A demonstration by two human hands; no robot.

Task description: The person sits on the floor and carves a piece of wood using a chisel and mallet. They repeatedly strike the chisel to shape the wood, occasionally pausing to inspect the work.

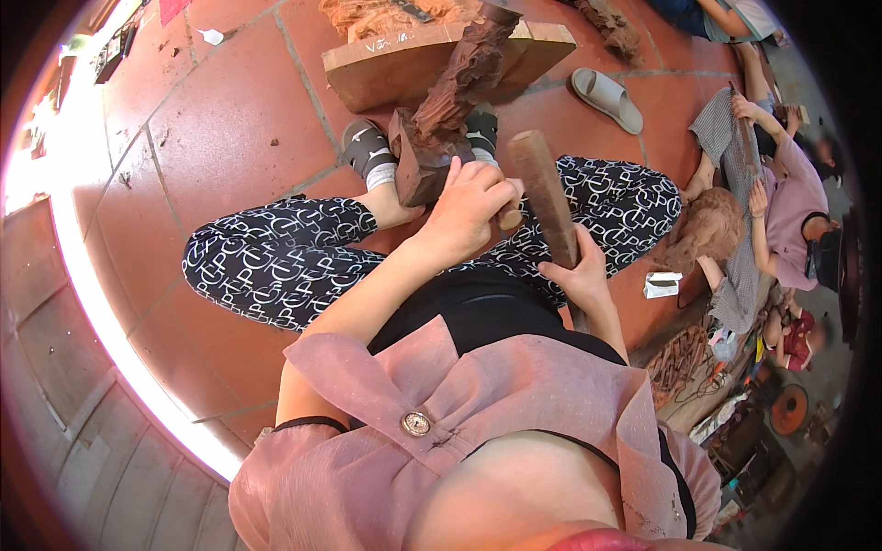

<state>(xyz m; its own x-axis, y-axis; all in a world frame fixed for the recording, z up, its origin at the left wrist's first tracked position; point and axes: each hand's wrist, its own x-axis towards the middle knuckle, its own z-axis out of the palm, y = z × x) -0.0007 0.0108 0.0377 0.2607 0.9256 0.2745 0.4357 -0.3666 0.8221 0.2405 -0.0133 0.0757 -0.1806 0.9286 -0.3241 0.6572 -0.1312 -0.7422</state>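
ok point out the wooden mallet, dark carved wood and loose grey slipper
Wooden mallet [548,197], head view: middle of its thick part.
Dark carved wood [459,87], head view: its gnarled middle.
Loose grey slipper [607,99], head view: near its middle.

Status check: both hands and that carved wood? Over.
Left hand gripping wooden tool handle; right hand holding wooden mallet. Carved wood between the feet. Tool's far end hidden.

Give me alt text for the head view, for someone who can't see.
The right hand holds a thick brown wooden club and the left hand a rounded tan wooden handle, near a dark brown gnarled wooden carving. Patterned black trousers and red floor tiles lie beneath.
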